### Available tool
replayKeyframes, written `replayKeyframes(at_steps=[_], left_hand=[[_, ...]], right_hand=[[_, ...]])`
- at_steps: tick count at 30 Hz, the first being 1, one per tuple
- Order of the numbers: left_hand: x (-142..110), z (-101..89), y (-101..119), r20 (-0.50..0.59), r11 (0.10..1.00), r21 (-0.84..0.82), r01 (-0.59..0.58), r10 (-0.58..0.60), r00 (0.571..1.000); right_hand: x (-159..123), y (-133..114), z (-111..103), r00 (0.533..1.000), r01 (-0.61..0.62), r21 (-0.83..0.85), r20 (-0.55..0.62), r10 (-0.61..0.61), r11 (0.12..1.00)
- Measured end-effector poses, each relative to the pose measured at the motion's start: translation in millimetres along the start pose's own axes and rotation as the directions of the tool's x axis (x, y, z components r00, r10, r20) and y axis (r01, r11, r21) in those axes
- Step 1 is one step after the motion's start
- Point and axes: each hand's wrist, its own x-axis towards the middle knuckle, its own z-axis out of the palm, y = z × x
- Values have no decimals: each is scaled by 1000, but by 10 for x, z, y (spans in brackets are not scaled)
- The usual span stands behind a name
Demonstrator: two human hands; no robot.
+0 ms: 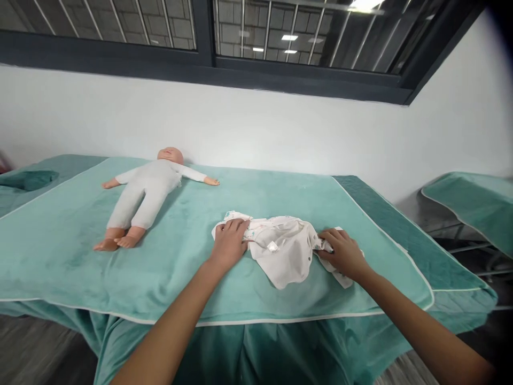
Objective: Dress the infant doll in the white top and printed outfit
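A small white baby garment (282,248) with a faint print lies crumpled on the teal bed cover (192,267). My left hand (229,243) rests on the garment's left end, fingers curled and pinching the cloth. My right hand (342,252) grips the right end, fingers closed on the fabric. A baby doll (146,195) in a white suit lies on its back at the far left of the bed, arms spread, well apart from both hands.
The bed stands against a white wall under a dark-framed window (208,37). A folded teal pillow (28,179) sits at the far left. Another teal-covered bed (476,206) stands to the right, across a gap.
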Motion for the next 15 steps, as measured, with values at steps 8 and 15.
replayKeyframes(at_steps=[8, 15], left_hand=[[175, -58, 197, 71, 993, 94, -77, 70, 995], [381, -373, 157, -5, 990, 4, 138, -138, 990]], right_hand=[[267, -156, -376, 947, -27, 91, 321, -4, 995], [19, -641, -8, 964, -197, -59, -192, 182, 979]])
